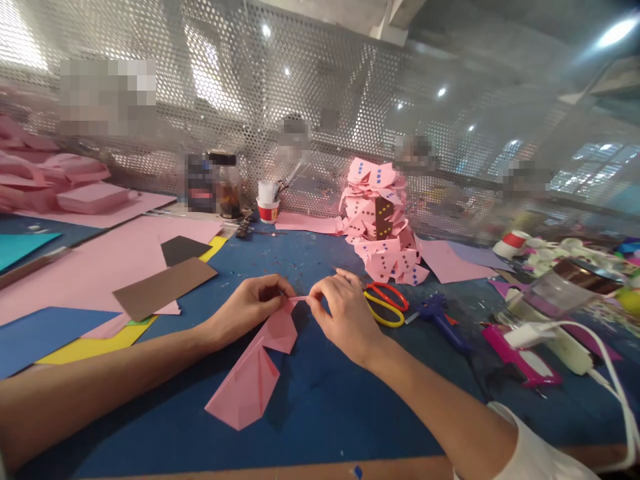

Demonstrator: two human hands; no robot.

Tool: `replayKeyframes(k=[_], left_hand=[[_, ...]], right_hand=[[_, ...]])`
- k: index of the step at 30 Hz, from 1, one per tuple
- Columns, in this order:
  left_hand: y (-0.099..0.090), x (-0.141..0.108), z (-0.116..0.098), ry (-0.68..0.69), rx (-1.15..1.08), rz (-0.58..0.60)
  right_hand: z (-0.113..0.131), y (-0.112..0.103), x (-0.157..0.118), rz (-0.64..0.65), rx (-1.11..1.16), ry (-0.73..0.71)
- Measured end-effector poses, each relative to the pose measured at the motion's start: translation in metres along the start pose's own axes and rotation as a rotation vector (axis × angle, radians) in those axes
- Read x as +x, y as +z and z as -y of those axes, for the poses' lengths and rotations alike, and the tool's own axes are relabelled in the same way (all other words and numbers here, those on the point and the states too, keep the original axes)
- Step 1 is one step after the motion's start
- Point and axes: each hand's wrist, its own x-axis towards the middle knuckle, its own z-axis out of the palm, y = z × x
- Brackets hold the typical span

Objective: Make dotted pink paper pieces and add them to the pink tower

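A pink strip of paper (250, 380) with pointed, creased flaps slants across the blue table top. Its upper end is pinched by my left hand (255, 303), fingers closed with the thumb on the edge. My right hand (343, 313) is also closed, thumb and forefinger pressed on the narrow tip of the same paper. Only a short bit of pink shows between the two hands. Just right of my right hand lie scissors (387, 305) with red and yellow handles. A blue glue gun (443, 320) rests beyond them.
Behind stands a pink paper tower (380, 227) with dotted flaps. Coloured sheets, among them a brown one (167, 287), spread at the left. A paper cup (269, 208) and a jar (230, 187) stand at the back. A white cable (613, 373) curves at the right, by a clear container (560, 293).
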Motion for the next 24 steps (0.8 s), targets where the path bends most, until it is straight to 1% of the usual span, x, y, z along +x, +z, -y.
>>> replayKeyframes(k=[4, 12, 19, 24], left_hand=[[-0.0003, 0.0005, 0.0004, 0.004, -0.005, 0.021], [-0.0006, 0.001, -0.0003, -0.021, -0.016, 0.01], [-0.0003, 0.0007, 0.0009, -0.031, -0.042, 0.004], [0.0, 0.0001, -0.0007, -0.034, -0.038, 0.002]], right_hand=[[-0.0006, 0.0026, 0.0005, -0.01, -0.012, 0.001], [-0.0001, 0.0, 0.0027, 0.019, 0.025, 0.029], [-0.0013, 0.003, 0.0007, 0.008, 0.028, -0.005], [-0.0037, 0.0064, 0.0001, 0.005, 0.001, 0.0]])
